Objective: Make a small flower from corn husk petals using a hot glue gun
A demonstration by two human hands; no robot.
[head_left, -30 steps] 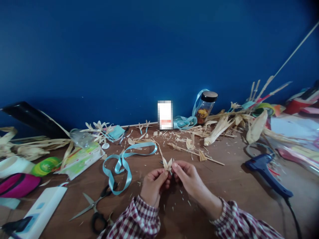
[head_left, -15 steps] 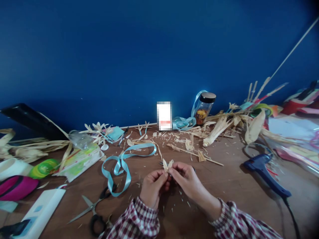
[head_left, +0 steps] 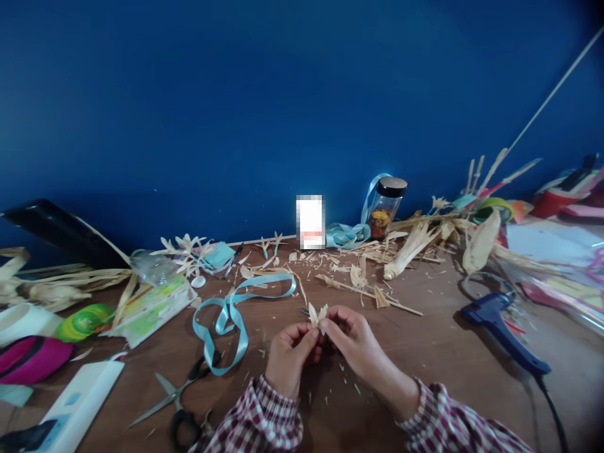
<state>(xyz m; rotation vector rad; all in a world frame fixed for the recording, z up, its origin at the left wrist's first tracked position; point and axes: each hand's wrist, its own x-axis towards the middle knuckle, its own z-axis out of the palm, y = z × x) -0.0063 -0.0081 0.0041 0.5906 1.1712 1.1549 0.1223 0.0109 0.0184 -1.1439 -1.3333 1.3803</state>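
Note:
A small pale corn-husk flower (head_left: 317, 316) with pointed petals stands upright between my two hands. My left hand (head_left: 293, 352) pinches its base from the left, and my right hand (head_left: 352, 340) grips it from the right with thumb and fingers. The base is hidden behind the fingertips. Just behind the flower shows the tip of a dark tool, its kind unclear. Left of my hands a light-blue ribbon (head_left: 240, 343) lies in loops, with one loop over a handle of the open black scissors (head_left: 175, 395).
A blue glue gun (head_left: 504, 333) lies at the right, its cord running forward. Behind are corn husks (head_left: 413, 251), a lidded jar (head_left: 385, 211) and more ribbon (head_left: 349, 234). At left are finished husk flowers (head_left: 186, 248) and a white power strip (head_left: 85, 396). Husk scraps litter the brown table.
The view has shifted very slightly. Both hands keep nearly the same place and grip, and the flower's petals look a little more spread.

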